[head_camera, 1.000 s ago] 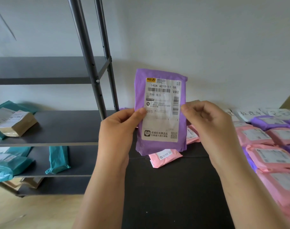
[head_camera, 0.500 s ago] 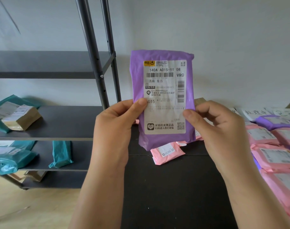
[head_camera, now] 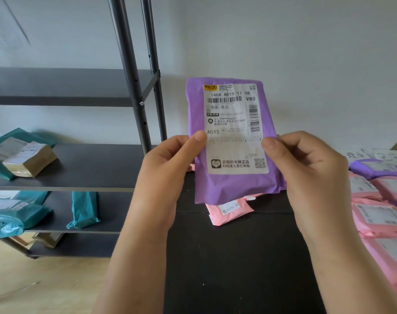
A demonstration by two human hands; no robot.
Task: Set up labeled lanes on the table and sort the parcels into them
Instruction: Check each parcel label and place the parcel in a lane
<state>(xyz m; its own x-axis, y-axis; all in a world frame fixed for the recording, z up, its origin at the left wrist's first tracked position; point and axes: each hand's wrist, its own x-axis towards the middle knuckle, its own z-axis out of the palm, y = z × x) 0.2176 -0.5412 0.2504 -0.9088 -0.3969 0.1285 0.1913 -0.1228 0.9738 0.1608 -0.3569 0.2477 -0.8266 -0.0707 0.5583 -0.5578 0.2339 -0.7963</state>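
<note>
Above black table (head_camera: 238, 268), purple parcel (head_camera: 234, 185) upright, pinched between left hand (head_camera: 165, 171) and right hand (head_camera: 310, 177); perhaps handwritten papers (head_camera: 357, 154) rightward.

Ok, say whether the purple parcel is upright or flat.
Upright: purple parcel pinched at its sides by left hand and right hand, label readable.

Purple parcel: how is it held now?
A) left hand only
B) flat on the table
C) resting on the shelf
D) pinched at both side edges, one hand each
D: the left hand and the right hand each pinch a side edge of the purple parcel, held upright, label toward the camera.
</note>
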